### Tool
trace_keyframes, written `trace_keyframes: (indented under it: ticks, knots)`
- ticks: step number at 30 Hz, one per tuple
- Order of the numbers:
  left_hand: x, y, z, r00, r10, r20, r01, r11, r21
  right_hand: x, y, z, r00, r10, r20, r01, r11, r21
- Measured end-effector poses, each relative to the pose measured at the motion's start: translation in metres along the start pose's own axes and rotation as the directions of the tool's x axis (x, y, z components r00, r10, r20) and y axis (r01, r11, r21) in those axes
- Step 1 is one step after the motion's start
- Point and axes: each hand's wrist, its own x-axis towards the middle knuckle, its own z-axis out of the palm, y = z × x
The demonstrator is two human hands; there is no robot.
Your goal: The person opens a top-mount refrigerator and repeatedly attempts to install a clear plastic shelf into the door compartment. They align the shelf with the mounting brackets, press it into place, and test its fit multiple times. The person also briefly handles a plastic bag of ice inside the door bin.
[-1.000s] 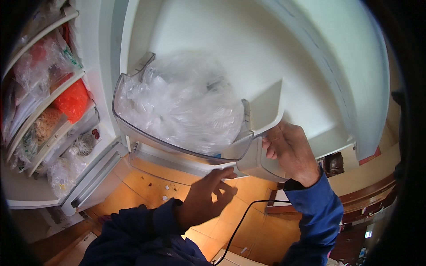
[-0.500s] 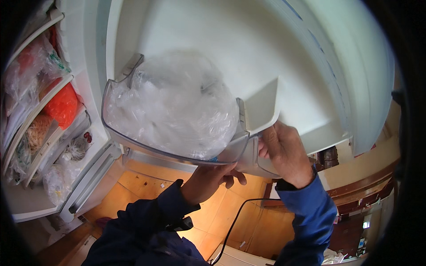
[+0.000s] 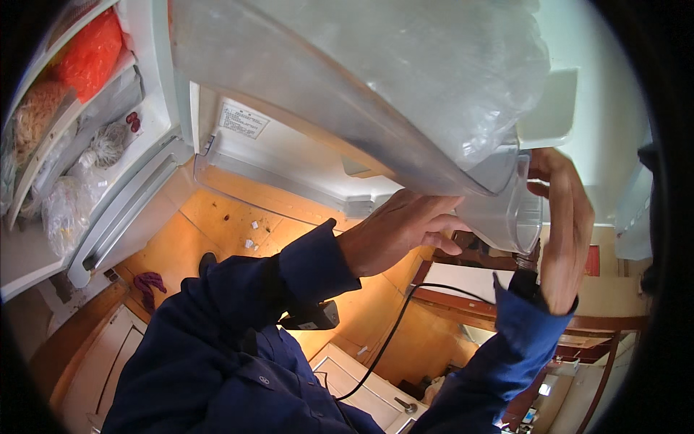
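A clear plastic door bin (image 3: 325, 108) runs across the upper middle, holding a big bundle of crumpled clear plastic bags (image 3: 470, 72). My left hand (image 3: 401, 231) is beneath it, fingers curled against its underside near the right end. My right hand (image 3: 560, 217) grips a smaller clear compartment (image 3: 491, 217) at that end, its fingertips partly hidden behind the plastic. A white moulded bracket (image 3: 549, 108) projects from the door liner just above my right hand.
An open fridge compartment (image 3: 137, 87) at left holds bagged food, including a red bag (image 3: 90, 54). A lower door shelf (image 3: 253, 184) lies behind my arms. Below are orange floor tiles (image 3: 202, 235), a purple cloth (image 3: 148, 282), a black cable (image 3: 390, 336) and white cabinet doors (image 3: 108, 362).
The bin and bags have risen and shifted rightward in the view, exposing more lower door. Both hands have moved right, and my left hand has come up against the bin's underside.
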Motion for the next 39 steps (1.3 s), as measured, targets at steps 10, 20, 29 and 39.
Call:
trace_keyframes:
  ticks: [10, 20, 29, 39]
  knots:
    - [-0.041, 0.019, 0.034, 0.898, 0.439, -0.001, -0.157, 0.321, 0.934, -0.036, 0.006, 0.038, 0.977, -0.205, -0.055, 0.209, 0.975, 0.082]
    - [-0.063, 0.076, 0.068, 0.679, 0.377, 0.630, -0.358, -0.579, 0.733, -0.024, 0.009, 0.041, 0.940, -0.321, -0.113, 0.322, 0.947, -0.008]
    - [-0.037, 0.084, 0.087, 0.715, 0.217, 0.664, -0.306, -0.758, 0.577, -0.025, 0.013, 0.037, 0.922, -0.356, -0.151, 0.360, 0.933, 0.001]
    - [-0.021, 0.071, 0.091, 0.810, 0.043, 0.584, -0.250, -0.876, 0.412, -0.053, 0.063, -0.004, 0.930, -0.301, -0.209, 0.354, 0.885, 0.302]
